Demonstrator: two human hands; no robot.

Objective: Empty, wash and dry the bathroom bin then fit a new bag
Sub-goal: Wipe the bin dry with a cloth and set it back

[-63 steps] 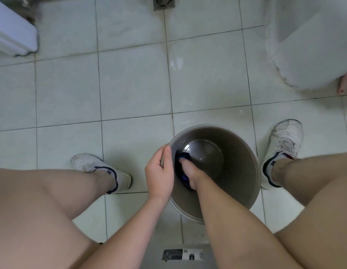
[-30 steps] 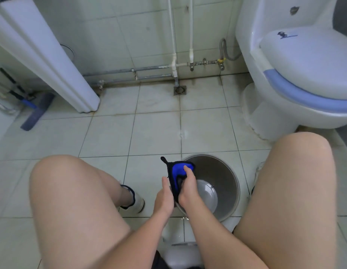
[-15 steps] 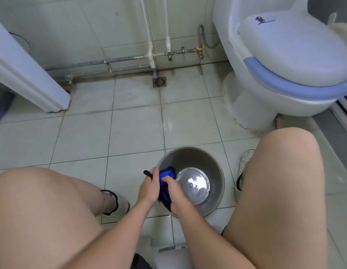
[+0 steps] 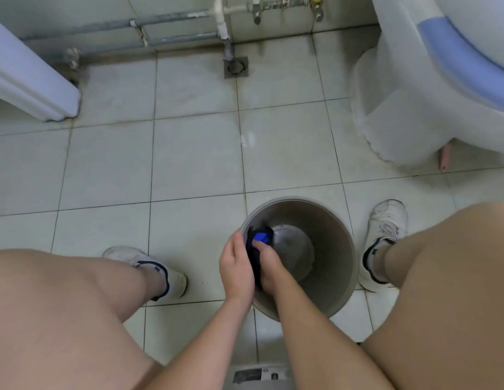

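Pale tiled floor [image 4: 194, 153] — drain [image 4: 235, 67], wall pipes [image 4: 172, 38], toilet [image 4: 431, 88].

Bathroom: toilet [image 4: 431, 88], floor drain [image 4: 235, 67].

The head camera looks steeply down from above at the tiled floor [image 4: 194, 153], close over the knees.

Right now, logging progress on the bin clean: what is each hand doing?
Left hand: grips the bin at its near-left rim.
Right hand: inside the bin, holds the blue and black cloth against the inner wall.
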